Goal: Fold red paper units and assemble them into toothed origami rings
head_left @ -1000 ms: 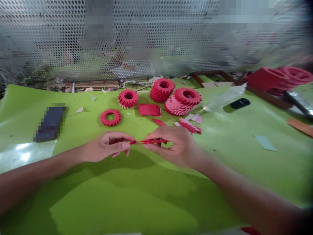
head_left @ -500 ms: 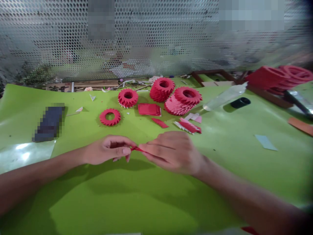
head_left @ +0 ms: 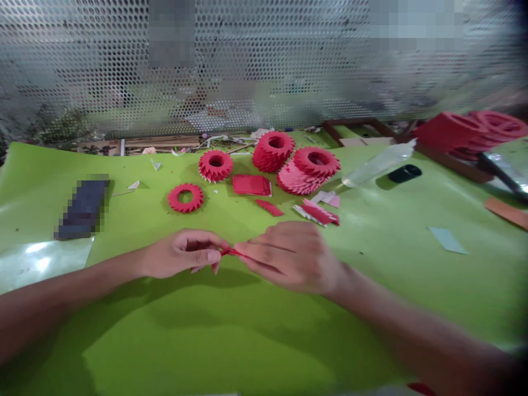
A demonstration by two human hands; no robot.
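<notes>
A small folded strip of red paper is pinched between both hands above the green table cover. My left hand grips its left end between thumb and forefinger. My right hand is closed on the other end, its fingers hiding most of that side. Beyond the hands lie a flat red toothed paper ring, a stack of red paper rectangles and a single folded red piece. A row of pink, white and red folded pieces rests just past my right hand.
Thicker toothed rings stand behind: a small red one, a tall red one and a pink-and-red one. To their right are a clear pointed bottle and a dark cylinder. A blurred dark object lies left; a perforated metal panel rises behind.
</notes>
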